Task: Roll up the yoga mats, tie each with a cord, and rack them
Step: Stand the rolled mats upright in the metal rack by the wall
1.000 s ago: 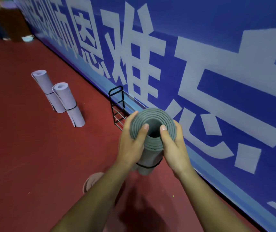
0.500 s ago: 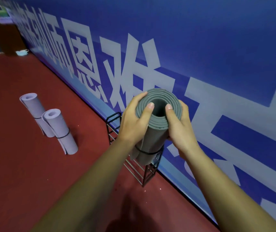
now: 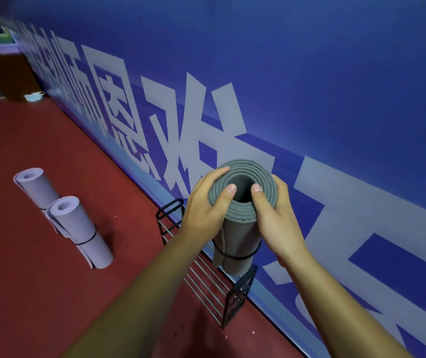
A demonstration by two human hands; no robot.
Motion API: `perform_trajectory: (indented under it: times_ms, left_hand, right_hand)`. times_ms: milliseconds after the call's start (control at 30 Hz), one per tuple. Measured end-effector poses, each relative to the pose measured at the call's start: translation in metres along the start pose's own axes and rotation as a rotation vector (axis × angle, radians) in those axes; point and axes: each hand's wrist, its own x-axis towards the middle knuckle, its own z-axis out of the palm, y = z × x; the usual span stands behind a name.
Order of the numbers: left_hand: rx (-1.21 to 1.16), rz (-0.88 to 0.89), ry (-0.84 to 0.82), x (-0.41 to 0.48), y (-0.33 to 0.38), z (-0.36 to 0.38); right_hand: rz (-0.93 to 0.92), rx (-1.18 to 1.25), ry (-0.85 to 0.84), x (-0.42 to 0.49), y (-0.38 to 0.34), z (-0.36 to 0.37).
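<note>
The black wire rack [image 3: 206, 275] is standing on the red floor [image 3: 26, 293] against the blue banner wall [image 3: 310, 73]; no mat is visibly seated inside it. One rolled grey foam yoga mat [image 3: 240, 233], tied with a black cord [image 3: 235, 257], is being held upright over the rack's near end, its lower end hiding part of the frame. The left hand [image 3: 204, 215] and right hand [image 3: 274, 218] are gripping its top, thumbs hooked over the rim. Two rolled lilac mats [image 3: 77, 228] are standing apart on the floor, the nearer one corded; the farther one's tie is hidden.
</note>
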Motion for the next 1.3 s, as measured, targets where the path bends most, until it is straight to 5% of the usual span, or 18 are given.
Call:
perform_trajectory:
  times_ms: [567, 1300]
  left_hand:
    - [0.057, -0.109, -0.144, 0.067, -0.098, 0.017]
    - [-0.095, -0.023, -0.653, 0.125, -0.194, 0.012]
  right_hand:
    - [0.16, -0.161, -0.004, 0.074, 0.063, 0.026]
    - [0.426, -0.271, 0.545, 0.083, 0.1, 0.111]
